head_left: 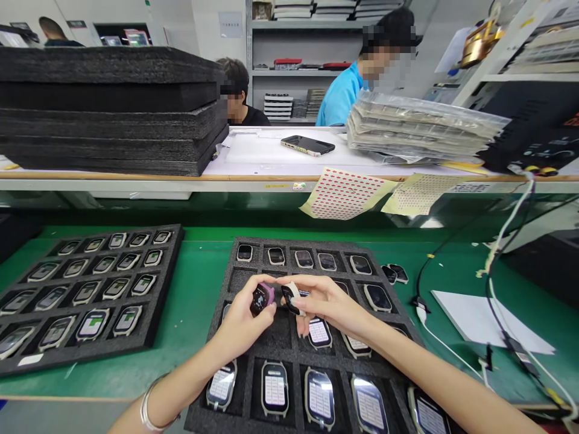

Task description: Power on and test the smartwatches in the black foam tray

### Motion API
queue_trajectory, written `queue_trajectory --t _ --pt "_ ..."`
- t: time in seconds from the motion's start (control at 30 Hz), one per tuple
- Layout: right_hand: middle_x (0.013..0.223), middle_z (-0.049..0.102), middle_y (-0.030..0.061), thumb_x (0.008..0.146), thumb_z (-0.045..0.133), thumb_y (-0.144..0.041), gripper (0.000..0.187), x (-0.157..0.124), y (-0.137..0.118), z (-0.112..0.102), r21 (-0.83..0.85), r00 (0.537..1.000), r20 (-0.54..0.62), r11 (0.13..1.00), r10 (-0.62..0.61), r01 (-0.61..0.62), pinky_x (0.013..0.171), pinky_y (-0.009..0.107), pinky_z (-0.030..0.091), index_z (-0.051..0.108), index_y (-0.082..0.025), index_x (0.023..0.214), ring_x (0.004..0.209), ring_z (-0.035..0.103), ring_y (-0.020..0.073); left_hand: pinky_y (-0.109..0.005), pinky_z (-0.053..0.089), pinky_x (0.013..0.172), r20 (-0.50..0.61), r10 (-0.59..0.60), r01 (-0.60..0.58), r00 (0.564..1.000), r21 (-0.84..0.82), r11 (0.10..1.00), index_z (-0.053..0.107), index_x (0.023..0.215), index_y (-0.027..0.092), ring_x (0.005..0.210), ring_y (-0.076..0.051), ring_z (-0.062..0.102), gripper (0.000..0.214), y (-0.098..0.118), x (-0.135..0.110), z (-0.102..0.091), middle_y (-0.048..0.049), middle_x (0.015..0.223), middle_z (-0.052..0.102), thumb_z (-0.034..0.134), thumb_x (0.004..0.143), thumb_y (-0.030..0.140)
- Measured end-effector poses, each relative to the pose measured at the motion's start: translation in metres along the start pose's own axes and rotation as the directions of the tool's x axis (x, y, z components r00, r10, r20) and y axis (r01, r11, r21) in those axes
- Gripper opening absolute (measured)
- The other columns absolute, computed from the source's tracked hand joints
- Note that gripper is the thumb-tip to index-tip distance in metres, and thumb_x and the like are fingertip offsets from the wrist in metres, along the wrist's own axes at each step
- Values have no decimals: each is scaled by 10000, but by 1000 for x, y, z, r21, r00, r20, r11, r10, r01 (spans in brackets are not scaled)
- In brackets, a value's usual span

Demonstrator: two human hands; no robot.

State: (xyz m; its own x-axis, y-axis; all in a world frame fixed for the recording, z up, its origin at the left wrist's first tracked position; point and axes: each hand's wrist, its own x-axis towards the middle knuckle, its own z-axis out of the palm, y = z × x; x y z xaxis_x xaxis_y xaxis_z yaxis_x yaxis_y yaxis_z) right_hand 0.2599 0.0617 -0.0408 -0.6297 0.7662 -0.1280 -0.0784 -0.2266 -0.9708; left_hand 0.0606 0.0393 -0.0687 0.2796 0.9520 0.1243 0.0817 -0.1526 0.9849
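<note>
My left hand (251, 313) is closed around a purple-cased smartwatch (261, 299) with a lit dark screen. Close beside it, my right hand (323, 299) grips a pale-cased smartwatch (289, 296) between thumb and fingers, tilted towards the purple one. Both are held above a black foam tray (283, 357) with several square compartments. Pale watch heads lie in many of these, some with lit white screens, such as the near watch (274, 389). A few compartments behind my hands hold nothing, and others are covered by my hands and arms.
On the left lies another foam tray (151, 328) of watches. Two dark watches (394, 274), white paper (491, 319) and cables (423, 310) are at the right. The shelf above bears stacked black foam (108, 120), a phone (307, 144) and plastic trays (420, 129). Two people sit beyond.
</note>
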Motion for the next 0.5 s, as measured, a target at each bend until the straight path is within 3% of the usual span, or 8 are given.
queue_trajectory --t 0.2,0.33,0.5 --pt "620 675 37 857 663 -276 487 -2 1 0 -7 1000 13 1000 -2 2 527 220 543 520 -139 1303 526 665 150 -233 404 647 -6 -48 48 999 -8 999 508 1109 202 754 -145 523 344 1 -2 0 -9 917 560 519 773 130" --pt "612 676 34 867 654 -271 478 -3 2 0 -19 1000 12 1000 -1 1 521 210 531 516 -142 1306 524 664 147 -196 314 456 38 -80 81 996 -27 996 478 1118 215 505 -67 389 328 1 -3 1 18 864 515 496 798 143" --pt "610 676 34 858 663 -272 466 -3 0 0 -22 1000 -2 1000 1 -1 514 221 536 534 -135 1284 518 662 152 -179 289 391 43 -91 93 995 -49 994 458 1134 221 439 -39 336 330 1 -4 1 32 820 468 492 812 152"
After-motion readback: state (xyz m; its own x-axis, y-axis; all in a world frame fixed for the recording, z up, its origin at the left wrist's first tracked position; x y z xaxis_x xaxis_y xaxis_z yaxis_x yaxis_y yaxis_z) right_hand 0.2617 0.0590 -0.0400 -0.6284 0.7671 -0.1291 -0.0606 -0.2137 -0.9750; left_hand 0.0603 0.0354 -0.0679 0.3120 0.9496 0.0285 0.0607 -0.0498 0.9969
